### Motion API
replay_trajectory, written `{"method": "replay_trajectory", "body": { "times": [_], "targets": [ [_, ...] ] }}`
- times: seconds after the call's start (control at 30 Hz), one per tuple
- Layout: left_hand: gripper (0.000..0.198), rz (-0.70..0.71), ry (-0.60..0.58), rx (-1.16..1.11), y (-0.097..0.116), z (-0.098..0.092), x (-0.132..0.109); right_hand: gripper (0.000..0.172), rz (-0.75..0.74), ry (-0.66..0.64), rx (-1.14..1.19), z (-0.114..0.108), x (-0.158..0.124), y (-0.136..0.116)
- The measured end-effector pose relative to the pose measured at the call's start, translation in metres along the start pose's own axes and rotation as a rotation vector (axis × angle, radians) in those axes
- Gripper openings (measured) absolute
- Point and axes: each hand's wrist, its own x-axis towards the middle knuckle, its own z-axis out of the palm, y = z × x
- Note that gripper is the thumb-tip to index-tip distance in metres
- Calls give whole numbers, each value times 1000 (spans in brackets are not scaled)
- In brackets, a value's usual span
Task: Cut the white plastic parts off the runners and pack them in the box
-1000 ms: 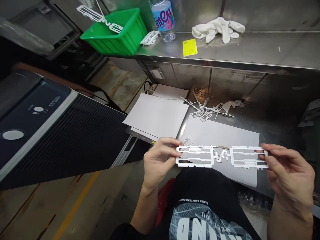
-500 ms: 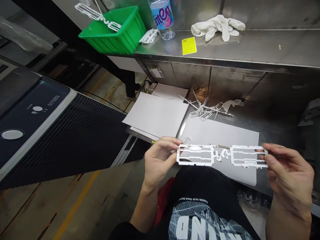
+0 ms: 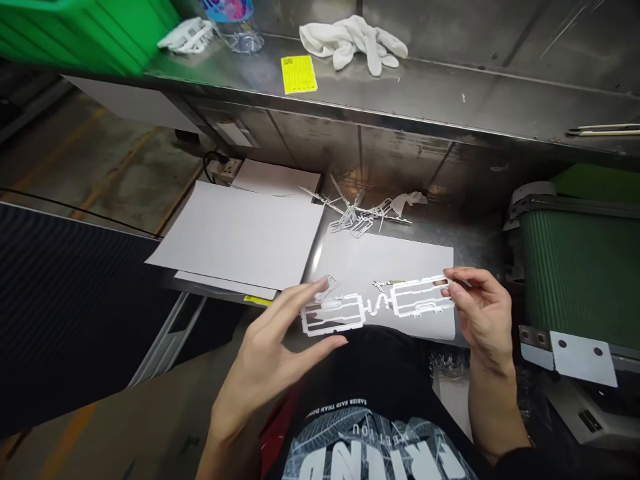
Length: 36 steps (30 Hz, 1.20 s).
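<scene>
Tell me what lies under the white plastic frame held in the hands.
Under the white plastic frame lies a white paper sheet on the steel bench, plus the black shirt. What the sheet covers is hidden.

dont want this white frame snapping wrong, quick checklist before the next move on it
1. Right hand pinching the right end of the white plastic frame: ok.
2. Left hand gripping the left end: not ok, fingers spread, only about the edge.
3. Frame in one piece, both halves joined by the wavy middle link: ok.
4. Frame over the paper sheet, level: ok; touching it or not: cannot tell.
5. Scrap pile apart from the frame: ok.
</scene>
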Motion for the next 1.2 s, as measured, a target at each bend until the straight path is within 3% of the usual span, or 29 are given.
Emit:
{"method": "replay_trajectory", "body": {
  "times": [0.1,0.17,0.27,0.37,0.5,0.63,0.83,0.97,1.2],
  "targets": [
    [52,-89,-183,62,-7,10,3,12,8,-33,-96,-2,3,14],
    [38,-220,-231,46,-21,20,6,26,19,-68,-307,-3,10,38],
    [26,-408,-159,53,-54,38,11,47,69,-162,-602,-1,18,93],
    [22,-491,-75,94,-88,53,12,60,148,-294,-773,6,10,149],
    [28,-491,-45,69,-112,66,4,54,224,-442,-951,16,-14,185],
    [33,-441,-30,18,-115,76,-4,39,244,-567,-992,25,-17,173],
    [36,-338,16,-21,-108,85,-3,26,264,-790,-806,47,-11,119],
    [40,-257,25,-36,-104,87,-4,39,323,-830,-692,59,-11,96],
    [34,-138,-6,-58,-101,88,-4,49,378,-860,-572,57,-6,90]
  ]
}}
